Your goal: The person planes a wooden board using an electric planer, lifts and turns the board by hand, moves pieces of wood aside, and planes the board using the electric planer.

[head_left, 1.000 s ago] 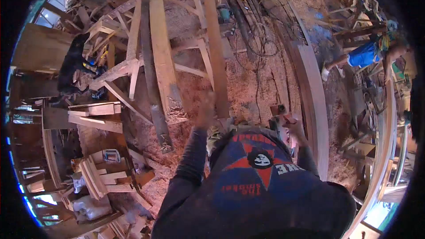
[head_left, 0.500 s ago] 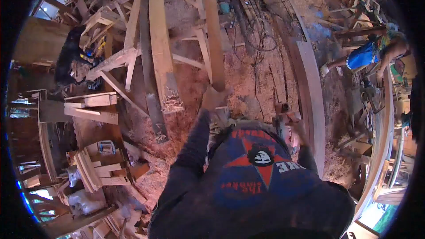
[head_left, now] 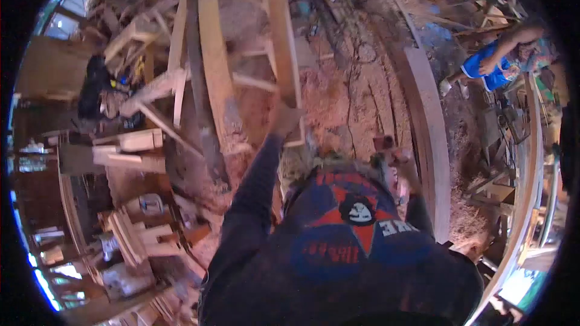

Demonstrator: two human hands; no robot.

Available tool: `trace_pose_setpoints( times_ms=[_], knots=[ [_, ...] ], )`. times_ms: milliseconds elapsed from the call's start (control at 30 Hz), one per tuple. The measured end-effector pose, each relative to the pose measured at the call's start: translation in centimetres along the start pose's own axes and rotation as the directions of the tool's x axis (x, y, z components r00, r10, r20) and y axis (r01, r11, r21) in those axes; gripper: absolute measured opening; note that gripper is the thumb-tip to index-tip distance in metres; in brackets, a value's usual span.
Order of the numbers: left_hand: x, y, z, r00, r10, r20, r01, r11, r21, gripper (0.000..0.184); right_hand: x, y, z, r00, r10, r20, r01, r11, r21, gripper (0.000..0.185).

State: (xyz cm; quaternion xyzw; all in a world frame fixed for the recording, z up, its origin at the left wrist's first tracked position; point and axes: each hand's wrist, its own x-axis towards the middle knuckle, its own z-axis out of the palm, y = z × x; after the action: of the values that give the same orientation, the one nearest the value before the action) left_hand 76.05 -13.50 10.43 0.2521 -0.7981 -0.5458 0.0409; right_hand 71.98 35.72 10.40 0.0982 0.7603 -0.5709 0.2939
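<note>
At the near end of the narrow plank, the left hand is in contact with the wood; blur prevents telling whether its fingers are closed around it. The plank runs away from the wearer, with a pale strip along its right edge. Right of the plank's near end, the right hand appears closed on a handheld tool, which shows a reddish part and a round opening; its type cannot be determined.

Immediately left of the plank lie 1 wide, light-coloured board and, beyond that, 1 dark beam, both running roughly alongside it. Farther left are short wood pieces and, nearer the wearer, a stack of slats. Sawdust covers the floor to the right of the plank. Past the sawdust, 1 long pale board lies lengthwise beside darker timber.

Well to the right of the plank stands 1 other person in blue shorts, with 1 hand at the shorts. Toward the wearer from the plank, the dark shirt bears a red star.
</note>
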Motion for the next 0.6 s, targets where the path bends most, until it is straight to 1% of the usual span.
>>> trace_pose_setpoints(
  times_ms=[33,100,133,167,200,233,267,300,333,367,400,467,500,533,567,600],
  knots=[
    [-0.9,0.2,-0.6,0.996,0.088,-0.011,-0.089,0.978,-0.188,0.082,2.3,4.0,-0.9,0.999,-0.046,0.014,0.042,0.976,0.215,0.032],
    [-2.2,1.1,-1.4,0.993,0.045,-0.112,-0.088,0.906,-0.414,0.052,3.0,6.2,-1.6,0.993,-0.120,-0.023,0.117,0.886,0.449,0.033],
    [-2.4,1.4,-2.9,0.999,-0.040,-0.013,0.033,0.939,-0.342,0.050,1.9,5.8,-2.1,0.994,-0.113,-0.001,0.109,0.961,0.255,0.032],
    [-2.5,-0.1,-3.9,0.996,-0.083,0.041,0.091,0.948,-0.306,0.050,1.7,6.1,-2.4,0.994,-0.107,-0.003,0.106,0.981,0.160,0.032],
    [-2.1,-3.3,-4.6,0.996,-0.046,0.079,0.065,0.966,-0.251,0.050,1.4,6.6,-2.7,0.995,-0.101,-0.004,0.101,0.993,0.064,0.031],
    [-0.8,-7.9,-5.1,0.992,0.036,0.121,-0.016,0.986,-0.166,0.050,1.7,7.7,-3.5,0.998,0.046,-0.039,-0.045,0.999,0.014,0.032],
    [0.9,-13.6,-5.5,0.968,0.175,0.180,-0.170,0.984,-0.045,0.050,2.2,8.1,-4.1,0.978,0.195,-0.074,-0.197,0.980,-0.032,0.033],
    [2.9,-19.6,-6.1,0.913,0.321,0.250,-0.346,0.937,0.059,0.050,2.1,7.6,-4.2,0.977,0.194,-0.086,-0.196,0.980,-0.018,0.033],
    [1.7,-15.9,-6.7,0.964,0.179,0.197,-0.181,0.983,-0.010,0.050,1.6,6.8,-4.4,0.976,0.194,-0.103,-0.206,0.971,-0.121,0.030],
    [0.4,-11.9,-7.2,0.990,0.021,0.138,-0.006,0.994,-0.111,0.050,1.3,6.3,-4.8,0.973,0.195,-0.121,-0.219,0.949,-0.227,0.028],
    [-0.8,-9.0,-7.6,0.992,-0.076,0.099,0.093,0.980,-0.179,0.050,1.3,5.9,-5.1,0.971,0.199,-0.131,-0.225,0.948,-0.226,0.028],
    [-2.3,-5.9,-8.5,0.987,-0.158,0.036,0.162,0.948,-0.275,0.050,1.5,4.9,-5.8,0.979,0.124,-0.164,-0.135,0.989,-0.055,0.025],
    [-2.5,-6.1,-9.3,0.987,-0.163,0.007,0.156,0.930,-0.332,0.045,2.2,4.3,-6.7,0.977,0.138,-0.160,-0.149,0.987,-0.058,0.025],
    [-2.7,-6.2,-10.1,0.986,-0.167,-0.022,0.146,0.910,-0.387,0.040,2.8,4.4,-7.6,0.977,0.142,-0.159,-0.161,0.980,-0.113,0.026],
    [-2.4,-8.7,-10.6,0.984,-0.176,-0.018,0.156,0.912,-0.380,0.040,3.6,4.2,-8.0,0.977,0.143,-0.160,-0.169,0.972,-0.164,0.026],
    [-1.4,-13.4,-10.9,0.981,-0.191,0.040,0.189,0.879,-0.437,0.037,3.7,3.1,-7.8,0.974,0.171,-0.147,-0.184,0.980,-0.081,0.029]
  ],
)
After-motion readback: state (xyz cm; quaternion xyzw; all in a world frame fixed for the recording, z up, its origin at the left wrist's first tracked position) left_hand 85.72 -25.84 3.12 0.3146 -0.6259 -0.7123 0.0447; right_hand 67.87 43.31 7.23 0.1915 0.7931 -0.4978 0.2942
